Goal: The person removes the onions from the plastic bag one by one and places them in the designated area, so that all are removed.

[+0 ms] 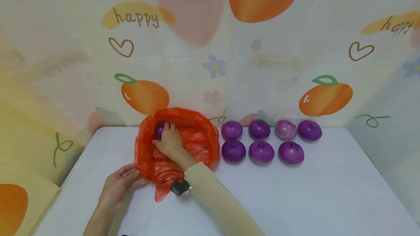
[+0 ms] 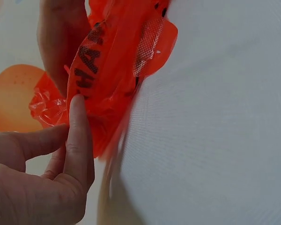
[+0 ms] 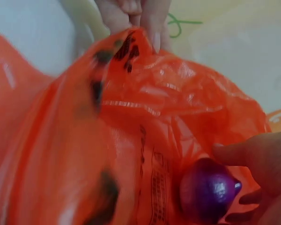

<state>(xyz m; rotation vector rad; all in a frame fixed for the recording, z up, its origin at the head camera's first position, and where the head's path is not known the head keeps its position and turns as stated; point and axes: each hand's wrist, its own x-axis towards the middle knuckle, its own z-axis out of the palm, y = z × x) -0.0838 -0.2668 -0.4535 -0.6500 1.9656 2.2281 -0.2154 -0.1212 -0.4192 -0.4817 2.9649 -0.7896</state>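
Note:
A red plastic bag [image 1: 210, 148] with black print stands with its mouth spread wide on the table's left half. Inside it my right hand [image 1: 170, 142] is beside a shiny purple onion [image 3: 208, 192]. The right wrist view has the thumb just above the onion, a small gap between them, and the fingers spread below its pointed tip. My left hand [image 1: 119, 183] is at the bag's near left rim. There its thumb and fingers [image 2: 78, 140] pinch the plastic edge, with the index finger laid along the outside.
Several purple onions [image 1: 261, 152] stand in two rows right of the bag; one [image 1: 286, 129] is paler. The white table [image 1: 295, 199] meets a fruit-printed cloth backdrop [image 1: 262, 65] behind. A dark green piece [image 1: 179, 188] sits by the right sleeve cuff.

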